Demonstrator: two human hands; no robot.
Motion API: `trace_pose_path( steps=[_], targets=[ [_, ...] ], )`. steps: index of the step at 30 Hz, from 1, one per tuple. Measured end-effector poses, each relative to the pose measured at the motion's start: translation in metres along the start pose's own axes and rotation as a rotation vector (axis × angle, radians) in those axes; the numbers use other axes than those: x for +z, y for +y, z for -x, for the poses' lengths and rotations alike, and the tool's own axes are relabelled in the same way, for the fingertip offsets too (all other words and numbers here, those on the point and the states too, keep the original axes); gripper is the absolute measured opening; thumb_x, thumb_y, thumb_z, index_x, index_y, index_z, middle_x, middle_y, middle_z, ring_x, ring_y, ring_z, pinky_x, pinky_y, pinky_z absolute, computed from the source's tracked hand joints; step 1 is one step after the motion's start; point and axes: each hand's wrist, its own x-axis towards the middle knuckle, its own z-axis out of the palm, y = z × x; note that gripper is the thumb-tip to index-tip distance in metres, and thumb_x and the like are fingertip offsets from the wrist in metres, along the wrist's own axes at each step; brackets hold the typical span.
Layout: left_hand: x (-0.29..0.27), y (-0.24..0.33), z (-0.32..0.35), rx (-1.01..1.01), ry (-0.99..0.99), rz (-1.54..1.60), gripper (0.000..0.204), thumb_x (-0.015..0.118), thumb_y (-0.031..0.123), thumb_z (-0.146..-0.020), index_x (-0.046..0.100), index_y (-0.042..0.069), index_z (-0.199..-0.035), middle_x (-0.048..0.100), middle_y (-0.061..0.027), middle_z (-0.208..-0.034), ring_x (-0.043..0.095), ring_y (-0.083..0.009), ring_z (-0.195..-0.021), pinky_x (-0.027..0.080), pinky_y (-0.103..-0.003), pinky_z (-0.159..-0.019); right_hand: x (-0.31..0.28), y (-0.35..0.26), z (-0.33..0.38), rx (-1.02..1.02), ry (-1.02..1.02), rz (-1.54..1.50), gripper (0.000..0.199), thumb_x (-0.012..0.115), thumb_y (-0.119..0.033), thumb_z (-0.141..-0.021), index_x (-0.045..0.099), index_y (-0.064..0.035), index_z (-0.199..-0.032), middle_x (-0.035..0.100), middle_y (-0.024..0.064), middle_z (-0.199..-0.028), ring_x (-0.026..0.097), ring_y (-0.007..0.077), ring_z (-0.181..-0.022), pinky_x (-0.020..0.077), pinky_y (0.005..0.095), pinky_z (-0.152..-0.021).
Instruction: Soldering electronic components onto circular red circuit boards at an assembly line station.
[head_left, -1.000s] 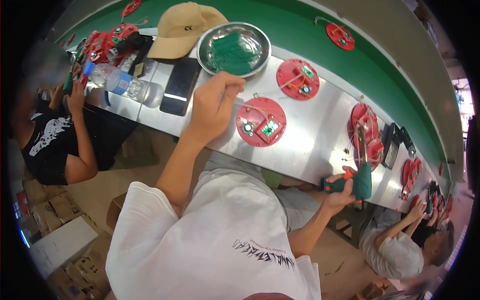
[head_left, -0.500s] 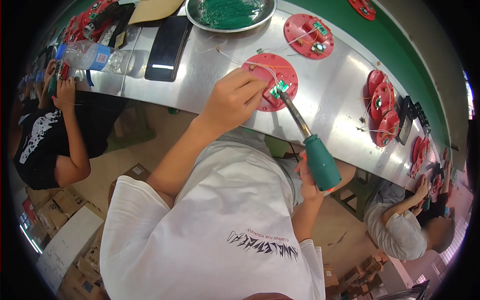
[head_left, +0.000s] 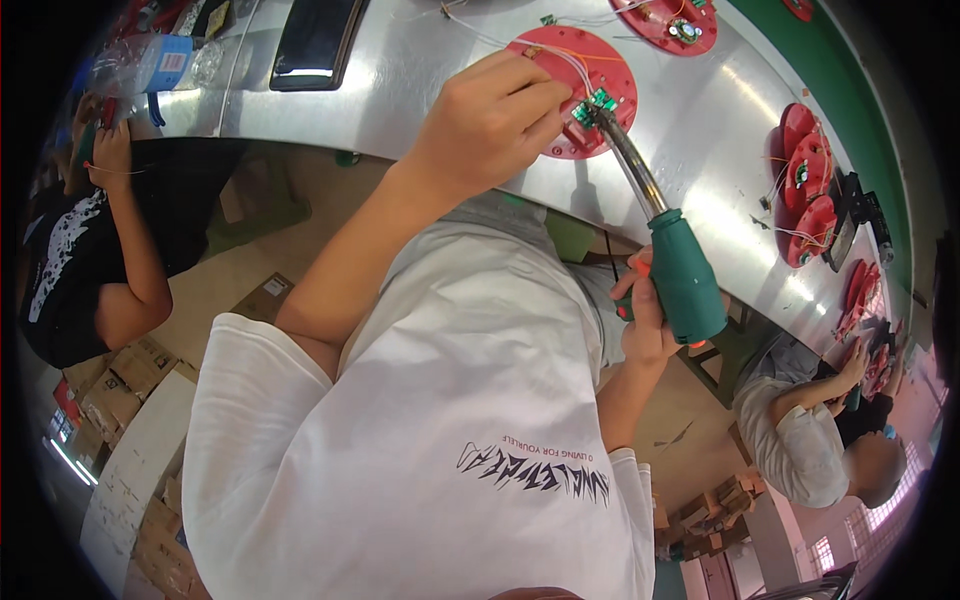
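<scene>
On white shirt (head_left: 400, 430), dark lettering (head_left: 551, 476)

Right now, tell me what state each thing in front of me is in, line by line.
Left hand: fingers curled over the red disc, grip hidden.
Right hand: closed around the green soldering gun.
Green soldering gun: held, tip at the green board.
Red disc: lying flat on the metal bench.
Phone: lying flat, screen dark.
Bottle: lying on its side.
Discs at right: overlapping.
</scene>
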Motion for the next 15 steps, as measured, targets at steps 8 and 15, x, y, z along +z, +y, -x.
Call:
trace_pose_path(
  steps=[8,15],
  targets=[
    [0.0,-0.002,0.002,0.03,0.056,0.024,0.012,0.075,0.003,-0.073,0.071,0.003,-0.084,0.065,-0.0065,-0.079,0.064,-0.0233,-0.073,0.053,-0.033,-0.063,0.0,-0.007,-0.008,0.002,-0.037,0.096,0.033,0.055,-0.007,-0.09,0.056,0.0112,-0.117,0.064,0.0208,-0.094,0.059,0.0203,-0.053,0.0462,0.0296,-0.052],
    [-0.001,-0.001,0.001,0.048,0.054,0.011,0.01,0.075,0.003,-0.073,0.07,0.003,-0.082,0.065,-0.006,-0.08,0.064,-0.0227,-0.073,0.053,-0.033,-0.063,-0.012,0.003,-0.004,-0.115,0.051,0.139,0.044,0.058,-0.02,-0.091,0.054,0.0151,-0.117,0.066,0.0244,-0.101,0.063,0.0222,-0.054,0.0477,0.0297,-0.051]
  ],
)
